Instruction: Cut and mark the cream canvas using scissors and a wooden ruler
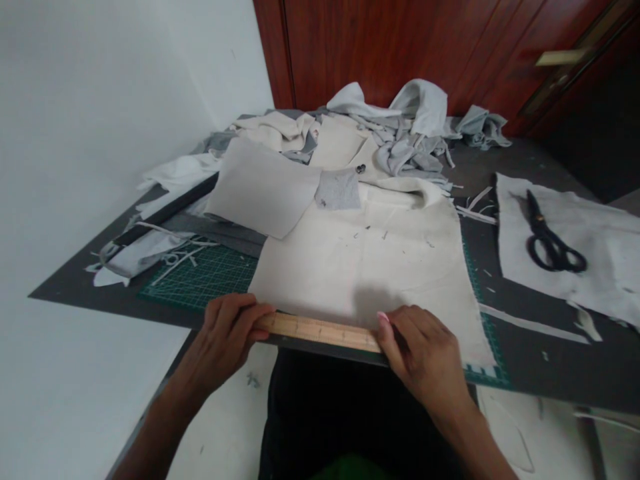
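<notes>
A wooden ruler [320, 331] lies along the near edge of a cream fabric piece [370, 267] spread over a green cutting mat [200, 277]. My left hand [227, 333] grips the ruler's left end, fingers curled over it. At the ruler's right end my right hand [425, 353] rests with its fingers closed on the wood and the fabric's edge.
Black scissors [550, 240] lie on a grey cloth piece [590, 253] at the right. A heap of grey and cream fabric scraps [390, 140] fills the back of the dark table [525, 327]. A white wall stands left, a red-brown door behind.
</notes>
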